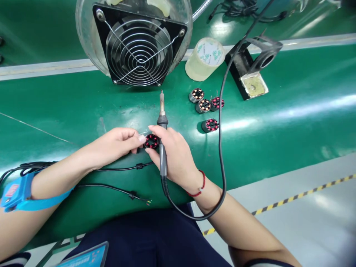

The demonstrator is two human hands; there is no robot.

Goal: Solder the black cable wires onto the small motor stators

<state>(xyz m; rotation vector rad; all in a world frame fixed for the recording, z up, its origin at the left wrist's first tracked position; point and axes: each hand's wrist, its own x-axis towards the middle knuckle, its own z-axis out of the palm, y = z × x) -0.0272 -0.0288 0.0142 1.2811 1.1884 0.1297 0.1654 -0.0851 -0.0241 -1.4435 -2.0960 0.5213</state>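
My left hand (119, 142) pinches a small round coil with red windings (151, 141) against the green bench. My right hand (174, 155) is closed around a soldering iron (162, 122), whose tip points away from me toward the fan; its fingers also touch the coil. The iron's black cord (221, 148) loops from my wrist up to the back of the bench. A blue wrist strap (20, 193) wraps my left forearm. Two thin black leads (130, 168) lie under my hands.
A black fan with a wire guard (139, 46) stands behind. A tape roll (205, 58) and an iron stand with a sponge (251, 70) sit at the back right. Several more coils (205, 105) lie right of the iron. The bench edge runs below my wrists.
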